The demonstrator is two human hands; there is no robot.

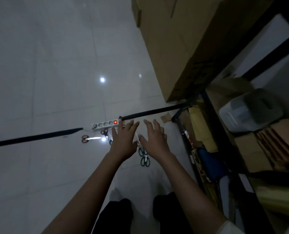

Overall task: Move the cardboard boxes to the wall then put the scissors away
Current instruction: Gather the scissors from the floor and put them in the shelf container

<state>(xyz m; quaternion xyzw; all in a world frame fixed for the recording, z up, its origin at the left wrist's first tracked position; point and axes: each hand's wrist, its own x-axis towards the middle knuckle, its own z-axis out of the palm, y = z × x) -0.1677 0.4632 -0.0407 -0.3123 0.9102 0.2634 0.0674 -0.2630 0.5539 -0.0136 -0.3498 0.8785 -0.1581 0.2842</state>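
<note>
Two dark-trousered knees are seen at the bottom of the frame, and from them both bare forearms are stretched forward and down over a glossy white tiled floor (56, 81). The left hand (123, 141) and the right hand (154, 141) are held flat and side by side, fingers spread and empty, nothing being gripped by either.

Just beneath and between the hands, several pairs of scissors are scattered on the tiles: two green-handled scissors (144, 157) lie nearest the knees, partly covered by the right hand, while the orange-handled scissors (89, 139) lie to the left with blades pointing right. At least one more dark-handled pair is partly hidden behind the left hand.

Just beyond the fingertips, a white power strip (105, 124) with its red switch lit is lying on the floor, joined at both ends by a black strip, which may be cable cover. To the right, a dark metal shelf (208, 105) crowded with boxes, folders and a clear plastic container is seen.

Farther off, a large cardboard box (174, 48) is standing on the floor against the shelf; whether a wall lies behind it cannot be told.

The box stage is judged to be finished, and the scissors stage to be opening. A lowering of the hands and a closing of the fingers round the handles, blades kept clear of the power strip, is what the next move is thought to call for.
</note>
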